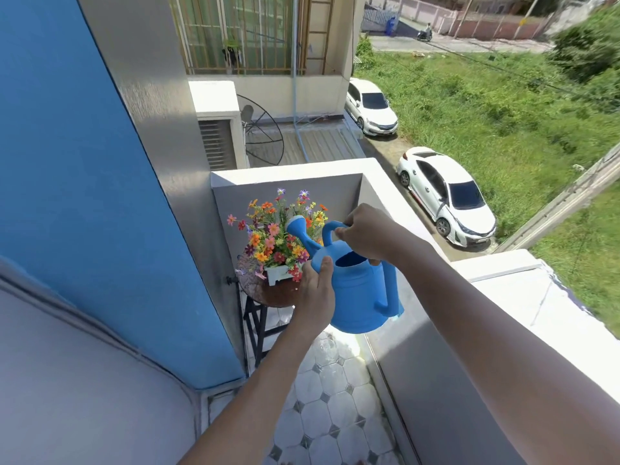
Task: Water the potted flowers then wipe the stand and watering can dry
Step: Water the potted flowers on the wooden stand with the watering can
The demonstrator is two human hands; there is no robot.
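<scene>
- The blue watering can is held in the air, spout tilted toward the potted flowers.
- The right hand has its fingers closed around the top handle.
- The left hand cups the can's side, fingers pressed to it.
- The flowers sit in a white planter on a round stand.
- The stand is hemmed in by the blue wall and the white balcony parapet.

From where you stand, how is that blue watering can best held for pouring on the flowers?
By the arched top handle from above, as the right hand does, while the left hand steadies the watering can body's near side. The spout points away, toward the flowers.
</scene>
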